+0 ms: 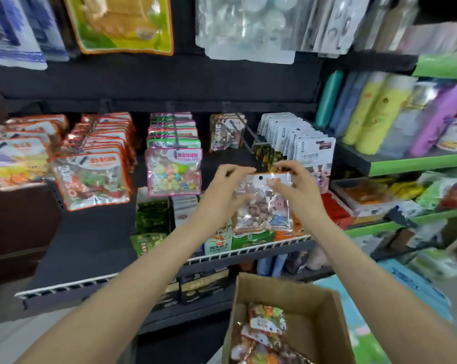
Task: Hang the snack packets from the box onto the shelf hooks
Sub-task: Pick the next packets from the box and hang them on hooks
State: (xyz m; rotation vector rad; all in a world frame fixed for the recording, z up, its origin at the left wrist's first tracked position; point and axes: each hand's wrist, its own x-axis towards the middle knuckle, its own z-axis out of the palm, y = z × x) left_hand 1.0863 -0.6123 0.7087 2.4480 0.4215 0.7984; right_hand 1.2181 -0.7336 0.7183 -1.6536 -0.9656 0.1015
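I hold a clear snack packet of brown pieces upright in front of the shelf, its hang hole at the top. My left hand grips its upper left edge, and my right hand pinches its top right corner. Behind and above it, a long bare hook sticks out with a few matching packets at its back. The open cardboard box stands at the bottom right, holding several more snack packets.
Full rows of hanging packets fill hooks to the left: orange-edged ones, pink-edged ones; white ones hang to the right. Boxed goods sit on the shelf below, behind a wire rail. Green shelves stand at right.
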